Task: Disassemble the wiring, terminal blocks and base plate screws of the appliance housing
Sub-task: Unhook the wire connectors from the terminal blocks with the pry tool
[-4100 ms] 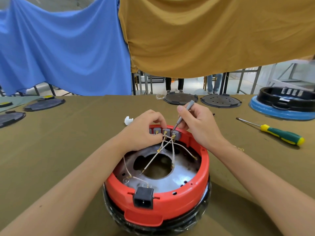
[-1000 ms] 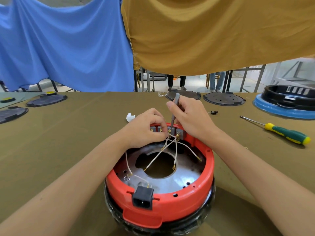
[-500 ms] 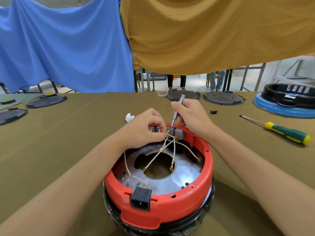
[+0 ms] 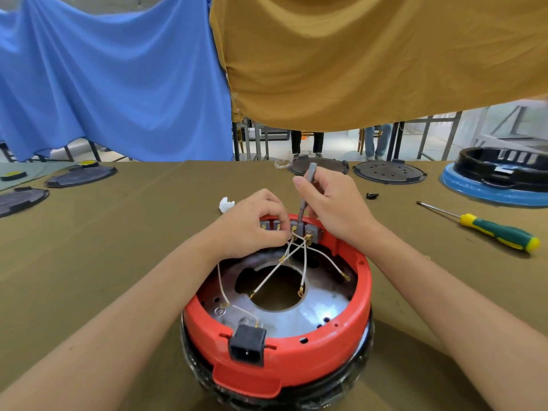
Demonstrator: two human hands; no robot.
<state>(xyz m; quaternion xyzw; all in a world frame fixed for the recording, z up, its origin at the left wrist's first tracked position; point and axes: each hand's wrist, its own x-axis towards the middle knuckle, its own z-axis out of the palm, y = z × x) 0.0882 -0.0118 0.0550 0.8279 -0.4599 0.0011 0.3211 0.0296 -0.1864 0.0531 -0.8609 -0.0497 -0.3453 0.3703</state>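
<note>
This looks like a workshop. Appliance parts line the far edge of a long cloth-covered table (image 4: 118, 247): black base plates (image 4: 388, 172), a housing (image 4: 501, 170), a loose screwdriver (image 4: 498, 231). Metal benches (image 4: 261, 134) stand behind.

Both bare forearms reach forward from the lower corners and converge at the middle. The left hand (image 4: 252, 223) is knuckles up, its fingers curled down and its fingertips (image 4: 283, 231) pinched together. The right hand (image 4: 335, 209) stands just beside it, slightly higher, with its thumb pointing up and left and its fingers curled in a pinch around a thin grey tool (image 4: 307, 191), held nearly upright.
</note>
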